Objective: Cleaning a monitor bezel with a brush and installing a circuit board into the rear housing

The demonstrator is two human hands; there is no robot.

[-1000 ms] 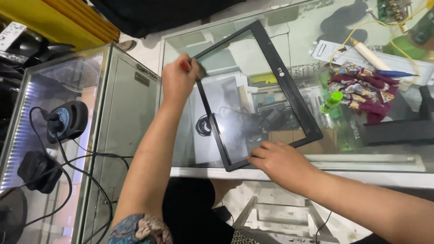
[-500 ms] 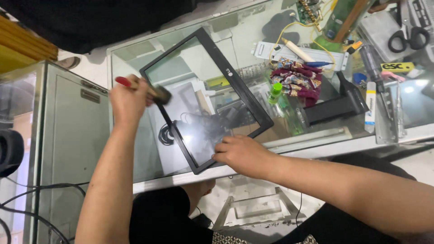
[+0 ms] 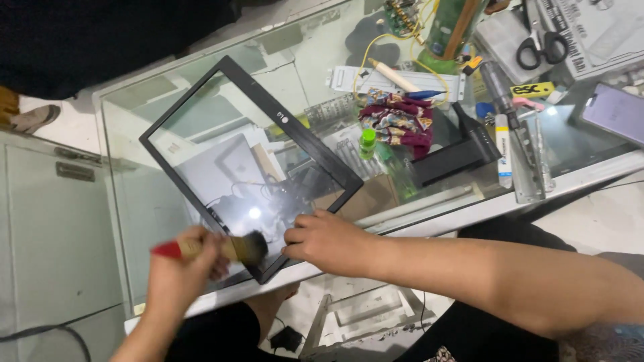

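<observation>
A black rectangular screen frame (image 3: 305, 137) lies tilted on the glass counter (image 3: 201, 100). My left hand (image 3: 181, 271) grips a red-handled paintbrush (image 3: 231, 248), whose dark bristles touch the frame's near corner. Just right of the bristles, my right hand (image 3: 325, 241) presses flat on the frame's near edge, fingers spread on the border. Both forearms reach in from the bottom of the view.
Right of the frame sit a patterned cloth (image 3: 399, 121), a small green-capped bottle (image 3: 366, 142), a black stand (image 3: 463, 151), scissors (image 3: 543, 43), a phone (image 3: 617, 110) and a circuit board with wires (image 3: 429, 20). A metal cabinet (image 3: 47, 221) stands at the left.
My left hand has carried the brush from the frame's far left side down to its near corner. The view has shifted right. My right hand stays on the near edge.
</observation>
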